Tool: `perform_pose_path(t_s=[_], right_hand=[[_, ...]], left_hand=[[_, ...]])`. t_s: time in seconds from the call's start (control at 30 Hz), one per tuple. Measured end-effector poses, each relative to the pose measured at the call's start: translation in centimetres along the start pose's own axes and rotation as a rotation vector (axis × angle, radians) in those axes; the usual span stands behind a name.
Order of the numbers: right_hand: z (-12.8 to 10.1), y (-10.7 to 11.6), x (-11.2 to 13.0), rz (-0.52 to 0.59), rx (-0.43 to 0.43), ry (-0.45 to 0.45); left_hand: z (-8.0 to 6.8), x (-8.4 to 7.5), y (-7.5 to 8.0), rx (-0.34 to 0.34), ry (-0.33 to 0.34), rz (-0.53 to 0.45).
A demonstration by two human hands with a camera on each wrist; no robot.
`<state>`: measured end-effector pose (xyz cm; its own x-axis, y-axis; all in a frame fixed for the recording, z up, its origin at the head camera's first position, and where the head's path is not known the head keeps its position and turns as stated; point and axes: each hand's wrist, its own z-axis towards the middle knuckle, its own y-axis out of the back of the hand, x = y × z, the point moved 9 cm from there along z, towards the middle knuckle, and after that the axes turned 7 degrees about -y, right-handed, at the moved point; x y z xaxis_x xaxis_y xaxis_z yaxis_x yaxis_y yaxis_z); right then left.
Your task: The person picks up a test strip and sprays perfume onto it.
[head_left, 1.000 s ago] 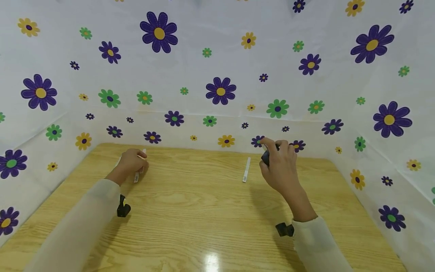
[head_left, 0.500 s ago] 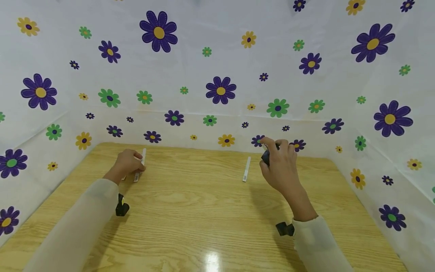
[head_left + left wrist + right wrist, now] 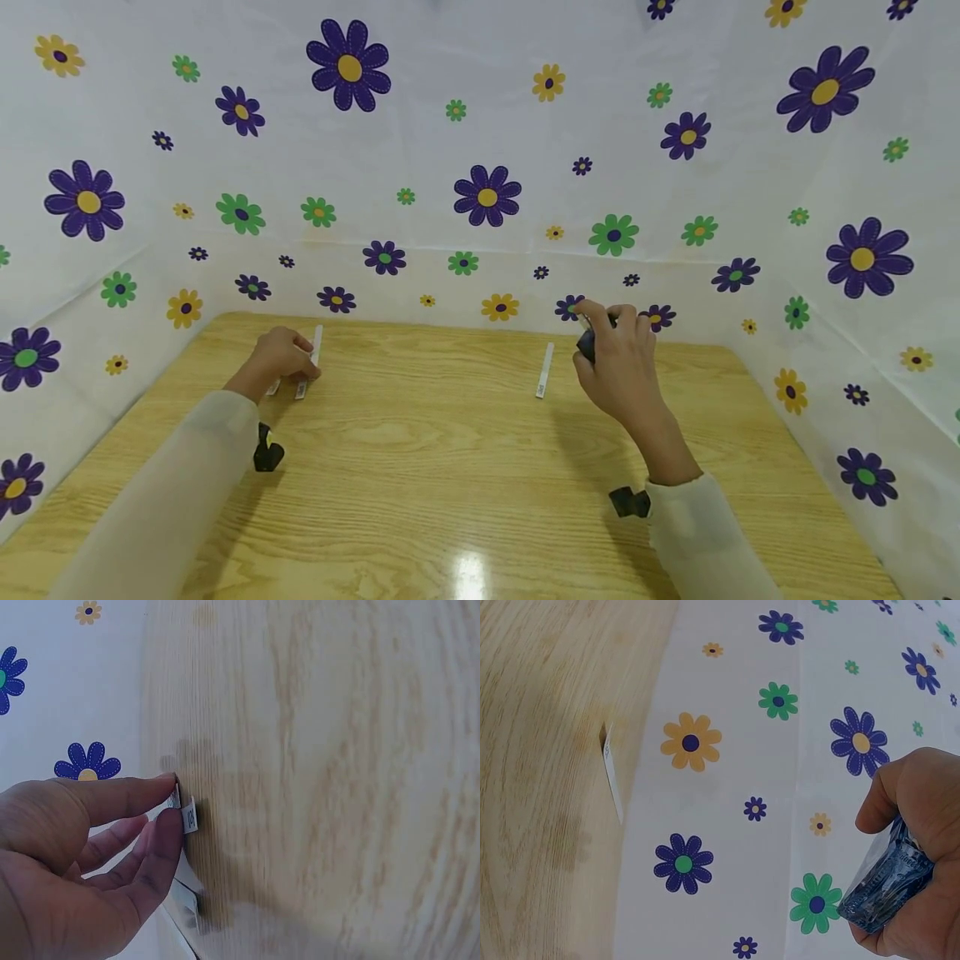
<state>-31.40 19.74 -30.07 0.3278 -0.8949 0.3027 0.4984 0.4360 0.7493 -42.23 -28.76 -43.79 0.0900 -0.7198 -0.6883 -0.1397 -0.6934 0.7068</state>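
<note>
In the head view my left hand (image 3: 281, 354) is low over the far left of the table. Thumb and index finger pinch a small white paper strip (image 3: 174, 798) with printed marks at its end. Right beside those fingertips is the labelled end of another strip (image 3: 190, 816), lying on the wood and partly covered by the hand in the head view. My right hand (image 3: 618, 362) is raised at the right, gripping a dark blue, glossy, see-through object (image 3: 889, 881) with print on it. Fingers and palm hide much of its shape.
Another white strip (image 3: 545, 371) lies by itself near the table's back edge, right of centre. One more strip end (image 3: 273, 387) peeks out under the left hand. Flower-printed white cloth (image 3: 420, 167) walls the wooden table (image 3: 420, 467) at back and sides. Black wrist mounts (image 3: 267, 450) hang below the sleeves.
My left hand has shifted slightly left and turned, uncovering more of the strip beside it and the strip end below it. The right hand keeps its place, still gripping the blue object.
</note>
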Motion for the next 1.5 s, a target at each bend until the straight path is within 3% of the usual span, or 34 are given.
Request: perform_pose_path(t_s=[1.13,1.5], right_hand=[[0.11,-0.24,-0.01,-0.01,0.017,-0.006],[0.02,-0.27,0.02,-0.013,0.028,-0.01]], left_hand=[[-0.5,0.15,-0.24,-0.016,0.064,-0.088],[-0.05,0.6,-0.39,-0.001,0.05,-0.035]])
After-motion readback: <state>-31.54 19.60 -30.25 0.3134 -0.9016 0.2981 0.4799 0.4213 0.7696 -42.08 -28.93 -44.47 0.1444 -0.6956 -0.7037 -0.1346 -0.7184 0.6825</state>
